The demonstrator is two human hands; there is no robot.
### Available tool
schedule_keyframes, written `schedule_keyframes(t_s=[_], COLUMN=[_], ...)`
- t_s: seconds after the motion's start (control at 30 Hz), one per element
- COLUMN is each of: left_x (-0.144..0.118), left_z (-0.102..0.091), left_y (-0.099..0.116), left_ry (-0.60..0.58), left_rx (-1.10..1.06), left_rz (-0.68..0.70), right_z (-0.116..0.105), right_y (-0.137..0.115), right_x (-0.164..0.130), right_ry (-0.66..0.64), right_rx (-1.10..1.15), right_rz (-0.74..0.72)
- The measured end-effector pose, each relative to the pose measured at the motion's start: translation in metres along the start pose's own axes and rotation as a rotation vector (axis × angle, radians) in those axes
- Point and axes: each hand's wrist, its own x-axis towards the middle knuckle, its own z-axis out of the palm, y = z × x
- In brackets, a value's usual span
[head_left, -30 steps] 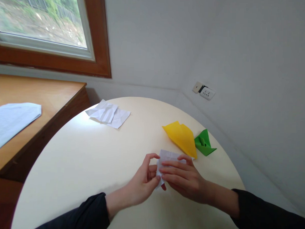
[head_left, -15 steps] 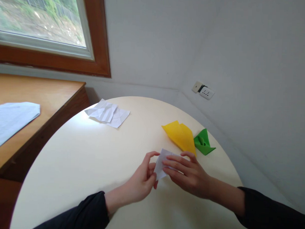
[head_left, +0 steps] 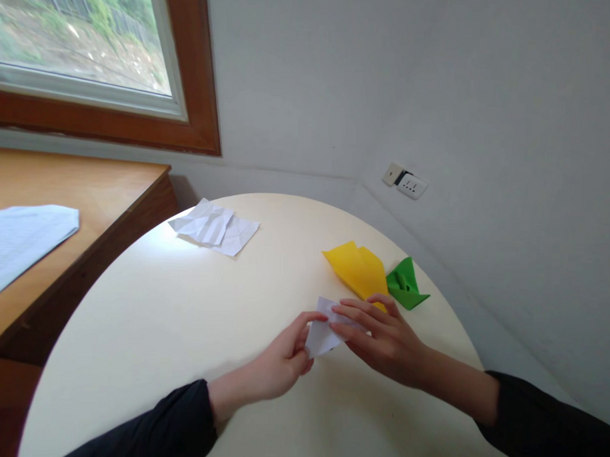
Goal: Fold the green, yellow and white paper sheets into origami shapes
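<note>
A small folded piece of white paper (head_left: 322,337) is held between my two hands above the round table. My left hand (head_left: 284,361) grips its left side, with the index finger lying over the top face and the other fingers partly hidden behind. My right hand (head_left: 388,341) holds the right side, its fingers laid across the paper and the thumb out of sight. Just beyond my right hand lies a folded yellow paper (head_left: 358,267), and beside it a folded green paper (head_left: 407,283).
Creased white sheets (head_left: 215,227) lie at the far left of the round white table (head_left: 182,317). Left of it stands a wooden desk (head_left: 106,181) with a pale blue-white folded item (head_left: 29,235) on it. A wall socket (head_left: 411,185) is behind the table.
My left index finger has come down onto the paper's top face. My right hand has shifted slightly right and up, uncovering more of the paper.
</note>
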Motion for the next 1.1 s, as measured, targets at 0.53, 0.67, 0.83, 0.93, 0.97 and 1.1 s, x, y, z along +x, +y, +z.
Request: schedule_keyframes(t_s=[0.53, 0.67, 0.83, 0.93, 0.97, 1.1], left_x=[-0.002, -0.003, -0.006, -0.007, -0.007, -0.007], left_z=[0.003, 0.002, 0.003, 0.004, 0.004, 0.004], left_y=[0.008, 0.003, 0.005, 0.007, 0.008, 0.009], left_ry=[0.284, 0.323, 0.337, 0.342, 0.346, 0.368], left_rx=[0.411, 0.520, 0.585, 0.606, 0.613, 0.640], left_rz=[0.112, 0.157, 0.212, 0.218, 0.216, 0.221], right_z=[0.002, 0.002, 0.003, 0.004, 0.004, 0.005], right_y=[-0.004, -0.005, -0.007, -0.007, -0.007, -0.006], right_x=[0.007, 0.007, 0.007, 0.007, 0.007, 0.005], right_ry=[0.016, 0.011, -0.002, 0.002, 0.005, 0.011], right_rx=[0.172, 0.206, 0.224, 0.235, 0.237, 0.223], right_rz=[0.027, 0.045, 0.068, 0.073, 0.074, 0.094])
